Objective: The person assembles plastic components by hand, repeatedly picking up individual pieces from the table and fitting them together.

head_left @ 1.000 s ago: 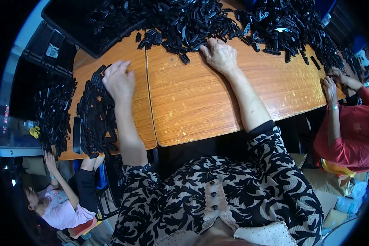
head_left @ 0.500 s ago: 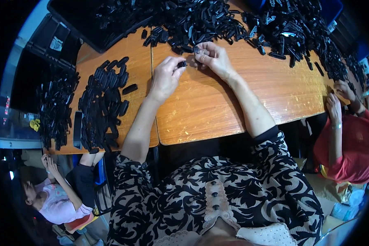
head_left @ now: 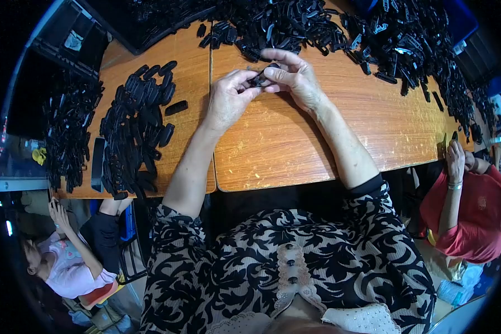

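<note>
Over the wooden table (head_left: 284, 145), my two hands meet around a small black plastic piece (head_left: 257, 81). My left hand (head_left: 229, 99) pinches its left side between thumb and fingers. From the right, the thumb and fingers of my right hand (head_left: 298, 83) close on the same piece, and its index finger arches above. Whether it is one part or two pressed together is hidden by the fingers. Just beyond my hands lies a heap of loose black plastic parts (head_left: 284, 28).
Oblong black pieces (head_left: 136, 122) are piled on the left, with a single piece (head_left: 176, 108) apart from them. Another black heap (head_left: 412, 44) covers the far right. A black bin (head_left: 131, 42) stands at the far left. People sit at both sides, one in red (head_left: 467, 217), one in pink (head_left: 72, 267).
My hands, apart before with a black piece in each, have come together. The right hand has moved slightly nearer, and its piece now meets the left one's.
</note>
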`<state>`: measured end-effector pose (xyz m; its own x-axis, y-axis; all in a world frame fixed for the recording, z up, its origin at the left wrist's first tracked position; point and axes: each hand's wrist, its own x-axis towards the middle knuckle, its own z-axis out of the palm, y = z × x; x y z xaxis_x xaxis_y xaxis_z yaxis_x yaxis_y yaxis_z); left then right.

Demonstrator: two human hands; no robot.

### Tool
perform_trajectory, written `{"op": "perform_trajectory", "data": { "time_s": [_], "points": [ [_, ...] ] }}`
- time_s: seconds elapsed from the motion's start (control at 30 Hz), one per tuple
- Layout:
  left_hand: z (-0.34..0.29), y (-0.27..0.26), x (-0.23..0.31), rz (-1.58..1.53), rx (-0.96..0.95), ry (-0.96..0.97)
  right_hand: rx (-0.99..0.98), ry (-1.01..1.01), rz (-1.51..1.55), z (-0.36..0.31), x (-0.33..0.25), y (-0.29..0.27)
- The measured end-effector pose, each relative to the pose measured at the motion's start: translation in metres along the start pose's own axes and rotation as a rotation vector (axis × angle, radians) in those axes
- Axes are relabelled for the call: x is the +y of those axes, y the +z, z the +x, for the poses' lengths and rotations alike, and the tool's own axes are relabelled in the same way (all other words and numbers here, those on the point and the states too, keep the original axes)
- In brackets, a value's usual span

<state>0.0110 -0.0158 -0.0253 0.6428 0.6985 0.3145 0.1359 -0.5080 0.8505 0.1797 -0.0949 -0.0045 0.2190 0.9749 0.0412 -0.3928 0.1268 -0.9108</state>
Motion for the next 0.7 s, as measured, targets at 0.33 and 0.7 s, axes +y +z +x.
{"op": "perform_trajectory", "data": {
  "time_s": [0.33, 0.7],
  "points": [
    [0.001, 0.001, 0.006, -0.142, -0.012, -0.047, -0.146, 0.15, -0.422, 0.0, -0.007, -0.014],
    [0.005, 0.0, 0.006, 0.039, -0.025, 0.091, -0.029, 0.161, -0.673, -0.001, -0.011, -0.005]
  ]
}}
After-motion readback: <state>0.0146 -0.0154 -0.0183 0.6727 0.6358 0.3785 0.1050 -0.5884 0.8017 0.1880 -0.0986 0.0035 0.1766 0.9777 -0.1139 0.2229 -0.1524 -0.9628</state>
